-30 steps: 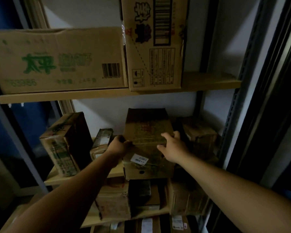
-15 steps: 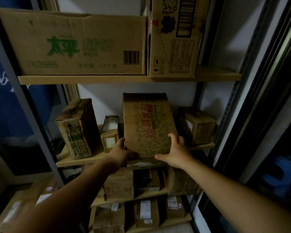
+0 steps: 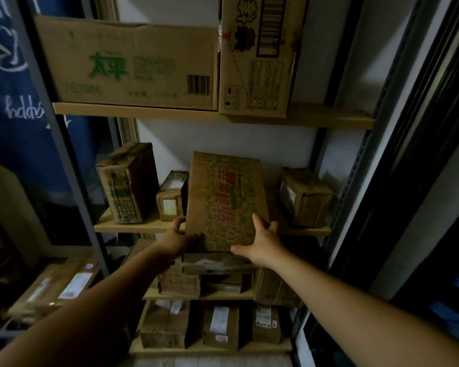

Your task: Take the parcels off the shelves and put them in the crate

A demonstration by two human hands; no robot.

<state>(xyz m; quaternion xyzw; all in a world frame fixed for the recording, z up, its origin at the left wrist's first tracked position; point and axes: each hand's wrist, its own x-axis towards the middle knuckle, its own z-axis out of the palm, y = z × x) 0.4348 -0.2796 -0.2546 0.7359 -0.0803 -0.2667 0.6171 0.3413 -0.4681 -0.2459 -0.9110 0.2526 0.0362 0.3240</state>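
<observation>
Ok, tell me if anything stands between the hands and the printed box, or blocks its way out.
Nothing visible does: the left hand and right hand hold the printed box by its lower corners. A small parcel stands close on its left, not in front. No crate in view.

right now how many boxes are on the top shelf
2: a wide green-printed box on the left and an upright barcoded box beside it on the right. Any behind them would be hidden.
</observation>
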